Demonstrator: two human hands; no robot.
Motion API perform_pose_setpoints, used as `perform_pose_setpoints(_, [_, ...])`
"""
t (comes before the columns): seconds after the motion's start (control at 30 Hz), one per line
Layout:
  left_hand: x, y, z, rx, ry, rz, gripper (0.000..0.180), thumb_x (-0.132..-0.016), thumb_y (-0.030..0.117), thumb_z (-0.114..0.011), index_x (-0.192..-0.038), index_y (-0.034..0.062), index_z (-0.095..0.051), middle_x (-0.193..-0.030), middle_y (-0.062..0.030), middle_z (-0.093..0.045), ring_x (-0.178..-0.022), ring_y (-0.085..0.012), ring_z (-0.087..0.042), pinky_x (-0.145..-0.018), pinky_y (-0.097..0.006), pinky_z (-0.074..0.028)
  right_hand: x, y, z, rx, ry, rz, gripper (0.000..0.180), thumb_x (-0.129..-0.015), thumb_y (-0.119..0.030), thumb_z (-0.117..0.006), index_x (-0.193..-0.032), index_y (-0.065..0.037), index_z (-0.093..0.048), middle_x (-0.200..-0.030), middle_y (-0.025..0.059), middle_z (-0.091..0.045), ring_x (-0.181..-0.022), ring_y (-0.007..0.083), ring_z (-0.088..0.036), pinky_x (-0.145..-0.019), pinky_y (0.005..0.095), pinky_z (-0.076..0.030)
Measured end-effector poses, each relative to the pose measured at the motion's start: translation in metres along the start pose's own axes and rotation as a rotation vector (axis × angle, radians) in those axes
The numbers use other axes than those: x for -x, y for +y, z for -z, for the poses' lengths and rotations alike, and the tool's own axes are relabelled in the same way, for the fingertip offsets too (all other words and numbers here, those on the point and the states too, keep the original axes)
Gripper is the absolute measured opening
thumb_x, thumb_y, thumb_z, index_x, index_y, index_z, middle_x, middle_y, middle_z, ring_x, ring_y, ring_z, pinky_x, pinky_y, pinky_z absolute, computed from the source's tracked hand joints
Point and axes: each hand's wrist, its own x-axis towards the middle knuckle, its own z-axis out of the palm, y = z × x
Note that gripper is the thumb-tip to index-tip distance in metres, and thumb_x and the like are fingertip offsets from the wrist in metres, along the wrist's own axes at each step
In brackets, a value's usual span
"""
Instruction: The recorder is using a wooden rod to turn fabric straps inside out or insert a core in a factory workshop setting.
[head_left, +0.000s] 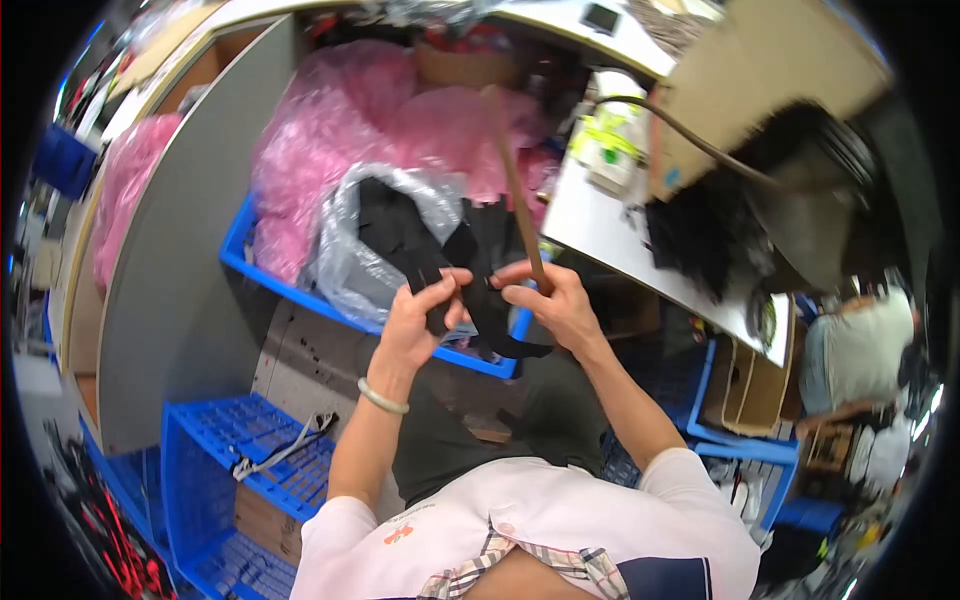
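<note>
My left hand [418, 318] is closed, with its fingers round a black fabric strip [395, 230] that runs up into a clear plastic bag. A little to the right, my right hand [556, 302] pinches the edge of another black strip [488, 315], whose lower end hangs loose and curls to the right. A long narrow brown strip [517, 195] rises from beside the right hand's knuckles; whether that hand also holds it, I cannot tell. The clear plastic bag [345, 265] sits open in a blue crate [290, 290] in front of me.
Pink plastic wrapping [320, 120] is heaped behind the clear bag. A grey partition [190, 240] stands at the left, a white table [600, 220] at the right. Another blue crate [250, 430] is at the lower left. A person [860, 350] is at the far right.
</note>
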Motion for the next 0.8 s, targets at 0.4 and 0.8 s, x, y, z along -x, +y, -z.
perform_pose_setpoints(0.4, [0.039, -0.075, -0.136, -0.344, 0.066, -0.35, 0.037, -0.08, 0.002, -0.066, -0.113, -0.0026, -0.05, -0.085, -0.0061, -0.059, -0.052, -0.0113, -0.053, -0.048, -0.023, -0.044, 0.108, -0.017, 0.032, 0.208, 0.353, 0.45, 0.014, -0.074, -0.004, -0.066, -0.086, 0.002, -0.063, -0.065, 0.0061, -0.057, -0.057, 0.0079, -0.052, -0.052, 0.0249, -0.042])
perform_pose_setpoints(0.8, [0.052, -0.059, -0.19, -0.526, -0.239, -0.319, 0.006, -0.083, 0.003, -0.061, -0.088, 0.0006, -0.059, -0.065, -0.0021, -0.056, -0.047, -0.0093, -0.048, -0.044, -0.02, -0.036, 0.164, -0.044, 0.073, -0.032, 0.288, 0.357, 0.02, -0.072, -0.018, -0.073, -0.068, -0.001, -0.063, -0.057, -0.0014, -0.051, -0.059, 0.0056, -0.045, -0.056, 0.0234, -0.036])
